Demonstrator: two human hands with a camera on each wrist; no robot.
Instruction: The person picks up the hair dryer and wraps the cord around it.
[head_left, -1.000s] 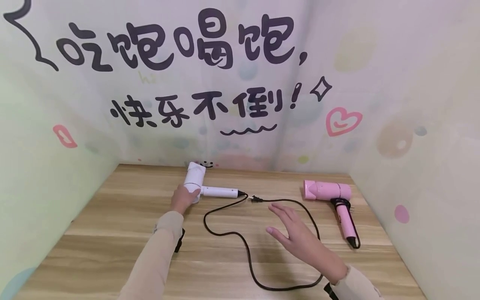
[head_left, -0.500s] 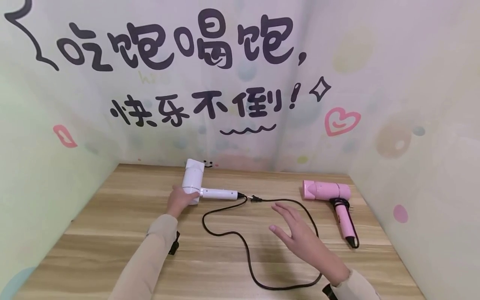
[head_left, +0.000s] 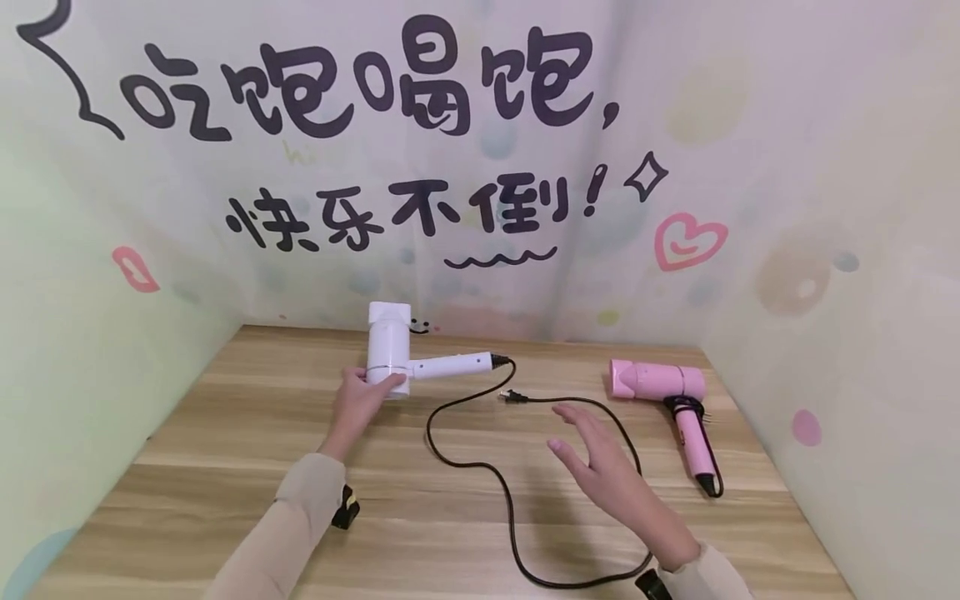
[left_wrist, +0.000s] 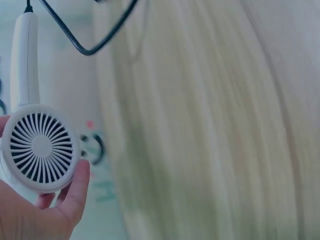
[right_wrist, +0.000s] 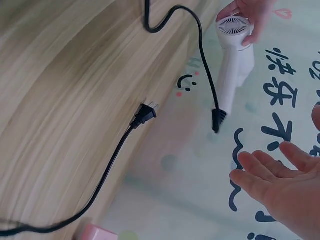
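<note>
A white hair dryer [head_left: 389, 346] is held at its rear end by my left hand [head_left: 358, 402], off the tabletop. In the left wrist view the round slotted grille [left_wrist: 42, 146] faces the camera, with the thumb and fingers of my left hand [left_wrist: 47, 212] around its rim. The dryer's handle [head_left: 452, 365] points right, and its black cord [head_left: 495, 471] runs from it in a loop to a two-pin plug [head_left: 514, 397] lying on the table. My right hand [head_left: 611, 475] hovers over the cord loop, fingers extended and holding nothing.
A pink hair dryer [head_left: 656, 382] lies at the right of the wooden table [head_left: 225, 467], its cord wound around the handle. Behind the table stands a printed wall [head_left: 480, 283] with black lettering. Pale side walls [head_left: 82, 375] flank both sides.
My left hand has raised the white hair dryer from the table, and its handle end and cord have lifted and shifted right. My right hand stays nearly still.
</note>
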